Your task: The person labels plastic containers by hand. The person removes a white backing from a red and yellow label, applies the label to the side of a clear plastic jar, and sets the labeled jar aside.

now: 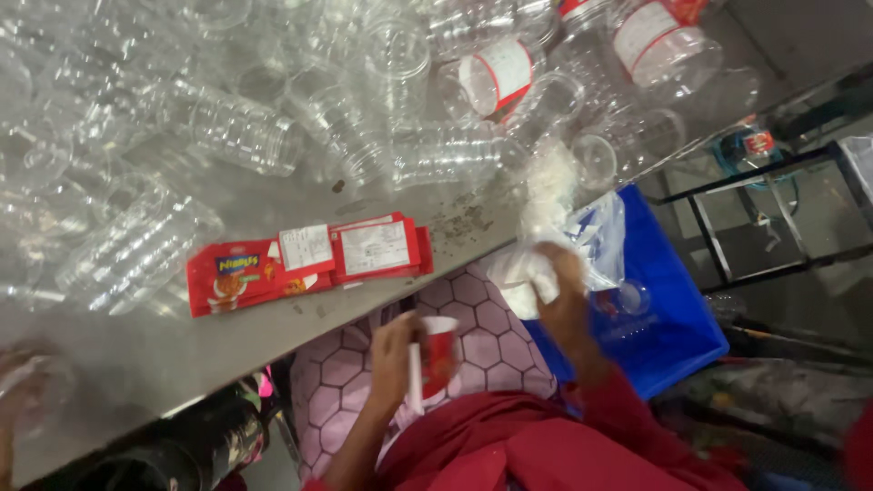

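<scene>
My left hand [396, 356] is closed on a curled red label [439, 356] with a white strip of backing, held over my lap below the table edge. Higher and to the right, my right hand [556, 284] grips a crumpled white wad [526, 277] next to a clear plastic bag [596, 238], above a blue crate [677, 341]. A stack of flat red labels [305, 264] lies on the grey table [136, 355] near its edge, just left of my hands.
Several clear plastic jars [236, 132] lie heaped across the table's far side, some with red-and-white labels [496, 77]. Another person's hand [20, 386] holds a clear jar at the lower left. A black metal frame [755, 218] stands to the right of the crate.
</scene>
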